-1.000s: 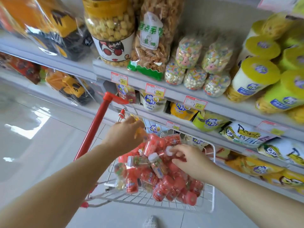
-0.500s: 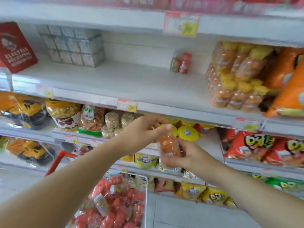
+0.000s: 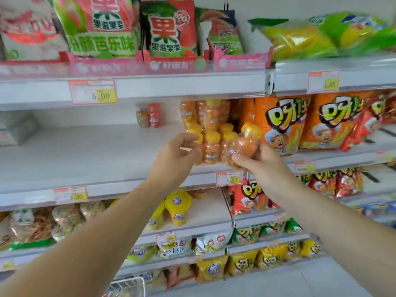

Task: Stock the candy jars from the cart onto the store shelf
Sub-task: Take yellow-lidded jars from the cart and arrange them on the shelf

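Observation:
My right hand (image 3: 262,168) grips an orange candy jar (image 3: 244,144) with a yellow lid, tilted, just in front of the middle shelf (image 3: 85,153). A cluster of matching yellow-lidded jars (image 3: 212,144) stands on that shelf, right behind it. My left hand (image 3: 174,159) curls its fingers against the leftmost front jar (image 3: 198,146); whether it grips it is unclear. Two small red jars (image 3: 150,115) stand at the back of the shelf. A corner of the wire cart (image 3: 128,285) shows at the bottom edge.
Orange snack bags (image 3: 280,123) crowd the shelf right of the jars. Fruit candy bags (image 3: 169,28) fill the shelf above. Yellow-lidded tubs (image 3: 177,207) and snack bags sit on the lower shelves. The wide stretch of shelf left of the jars is bare.
My view rose from the cart to the middle shelf. Both hands lifted from the cart, and the orange jar went up and right to the shelf's jar cluster.

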The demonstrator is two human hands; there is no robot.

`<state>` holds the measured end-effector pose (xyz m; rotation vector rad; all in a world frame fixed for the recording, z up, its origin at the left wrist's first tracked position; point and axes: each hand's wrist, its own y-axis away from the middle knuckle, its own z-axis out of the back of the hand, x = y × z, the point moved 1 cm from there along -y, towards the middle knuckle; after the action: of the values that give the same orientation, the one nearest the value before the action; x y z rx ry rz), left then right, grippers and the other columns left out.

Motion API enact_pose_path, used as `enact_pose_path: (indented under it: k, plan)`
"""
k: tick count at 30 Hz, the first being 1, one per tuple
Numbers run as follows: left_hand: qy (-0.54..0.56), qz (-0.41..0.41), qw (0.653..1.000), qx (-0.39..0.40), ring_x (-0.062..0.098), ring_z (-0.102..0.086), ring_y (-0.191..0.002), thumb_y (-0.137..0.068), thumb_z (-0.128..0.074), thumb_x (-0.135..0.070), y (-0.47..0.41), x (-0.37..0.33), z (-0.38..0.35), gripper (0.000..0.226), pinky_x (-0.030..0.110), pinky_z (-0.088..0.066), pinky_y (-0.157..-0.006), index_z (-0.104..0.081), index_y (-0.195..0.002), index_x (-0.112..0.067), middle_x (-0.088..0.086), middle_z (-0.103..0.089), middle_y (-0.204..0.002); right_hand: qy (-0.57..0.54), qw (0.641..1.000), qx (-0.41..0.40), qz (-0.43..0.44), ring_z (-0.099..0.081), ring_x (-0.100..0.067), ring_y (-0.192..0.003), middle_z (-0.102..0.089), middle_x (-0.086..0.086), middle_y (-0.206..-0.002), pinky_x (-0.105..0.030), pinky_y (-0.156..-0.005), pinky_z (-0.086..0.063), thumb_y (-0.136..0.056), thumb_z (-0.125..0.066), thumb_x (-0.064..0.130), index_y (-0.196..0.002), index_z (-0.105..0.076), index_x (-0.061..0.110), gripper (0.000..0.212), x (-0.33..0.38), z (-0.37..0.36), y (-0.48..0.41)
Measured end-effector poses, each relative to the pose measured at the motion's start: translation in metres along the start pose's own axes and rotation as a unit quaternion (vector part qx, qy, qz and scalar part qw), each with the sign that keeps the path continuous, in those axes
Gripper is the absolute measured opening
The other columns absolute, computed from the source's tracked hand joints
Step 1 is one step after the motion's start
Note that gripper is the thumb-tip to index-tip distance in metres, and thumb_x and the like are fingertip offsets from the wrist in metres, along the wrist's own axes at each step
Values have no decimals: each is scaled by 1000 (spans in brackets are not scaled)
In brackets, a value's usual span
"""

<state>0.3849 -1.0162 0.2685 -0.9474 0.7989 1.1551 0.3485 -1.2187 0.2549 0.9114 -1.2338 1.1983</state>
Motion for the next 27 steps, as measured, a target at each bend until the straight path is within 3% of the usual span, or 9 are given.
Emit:
enact_pose_path:
  k: [2, 4, 7, 10, 13, 17, 20, 23, 27]
  plan:
    - [-5, 10, 999, -30, -2, -60, -68, -93, -60, -20, -27, 0, -9, 29, 19, -47, -57, -58, -121, -27, -16, -64, -100, 51, 998, -28, 23, -64, -3, -92, -69, 11, -100, -27, -84, -49, -85, -76, 20, -108, -59, 25, 29, 5, 0, -18]
    - [-38, 8, 998, -55, 10, -62, -82, -91, -62, -24, -52, -1, -18, 36, 30, -54, -73, -53, -127, -24, -6, -62, -115, 105, 992, -45, 48, -60, 0, -89, -63, 15, -99, -21, -71, -43, -84, -76, 23, -110, -55, 27, 33, 10, -2, -37]
    - [-127, 2, 988, -84, 25, -57, -108, -88, -62, -38, -84, -1, -29, 54, 43, -51, -91, -46, -136, -21, 1, -54, -128, 141, 985, -64, 71, -60, -10, -96, -63, 9, -106, -20, -71, -41, -85, -75, 22, -120, -52, 24, 42, 7, -5, -63]
    - [-144, 1, 986, -88, 31, -52, -120, -81, -63, -45, -104, 1, -38, 64, 48, -46, -100, -44, -138, -24, 4, -50, -134, 163, 980, -72, 86, -57, -12, -103, -60, 7, -114, -17, -72, -39, -89, -71, 19, -133, -46, 22, 51, 5, -5, -81]
    - [-145, -8, 985, -88, 32, -55, -117, -70, -57, -53, -114, 2, -44, 69, 49, -47, -98, -48, -135, -30, 1, -49, -136, 168, 979, -75, 91, -55, -10, -102, -58, 9, -114, -12, -70, -36, -90, -70, 20, -135, -44, 22, 52, 4, -4, -95]
    - [-164, -21, 983, -85, 28, -56, -118, -74, -60, -55, -122, 6, -49, 64, 50, -46, -98, -51, -132, -30, -4, -52, -136, 149, 983, -71, 81, -60, -11, -104, -62, 7, -113, -27, -88, -46, -88, -72, 21, -131, -47, 21, 50, 1, -8, -112]
    - [-165, -19, 983, -81, 25, -58, -115, -72, -60, -57, -126, 9, -50, 64, 50, -46, -97, -51, -130, -31, -6, -62, -124, 148, 984, -59, 82, -58, -5, -97, -60, 13, -105, -22, -84, -45, -87, -73, 20, -129, -48, 20, 49, 0, -12, -121]
    - [-152, -11, 986, -68, 22, -63, -98, -74, -60, -56, -127, 11, -49, 52, 50, -50, -91, -53, -120, -32, -11, -66, -100, 160, 981, -62, 90, -56, -3, -96, -58, 15, -106, -14, -78, -41, -87, -73, 21, -131, -48, 20, 50, 0, -14, -125]
    - [-111, -12, 990, -87, 16, -63, -88, -76, -66, -51, -127, 15, -41, 34, 45, -53, -85, -55, -102, -33, -13, -64, -89, 171, 979, -58, 94, -55, -6, -106, -59, 11, -118, -24, -90, -43, -87, -73, 25, -135, -48, 20, 54, 1, -15, -128]
